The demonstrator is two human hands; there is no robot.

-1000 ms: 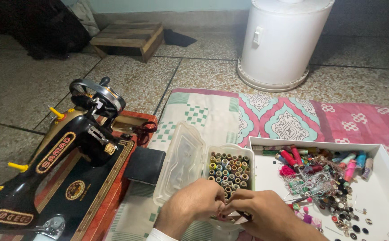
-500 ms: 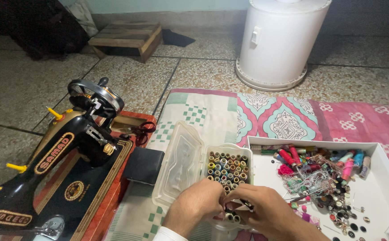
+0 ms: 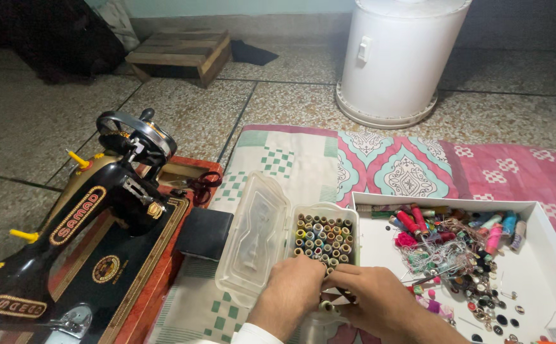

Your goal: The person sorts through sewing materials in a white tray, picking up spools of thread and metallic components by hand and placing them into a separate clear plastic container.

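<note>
While 0.5 s ago lower, both hands (image 3: 332, 290) now cover more spools (image 3: 324, 237).

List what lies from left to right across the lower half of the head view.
Black sewing machine → black rectangular block → clear open lid → clear box of thread bobbins → white tray holding loose thread spools and buttons.

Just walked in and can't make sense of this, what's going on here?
A person seated on the floor has both hands in a clear plastic box packed with upright thread spools. The left hand and right hand meet at its near edge. A white tray of loose spools and buttons sits beside it, a black sewing machine opposite.
</note>
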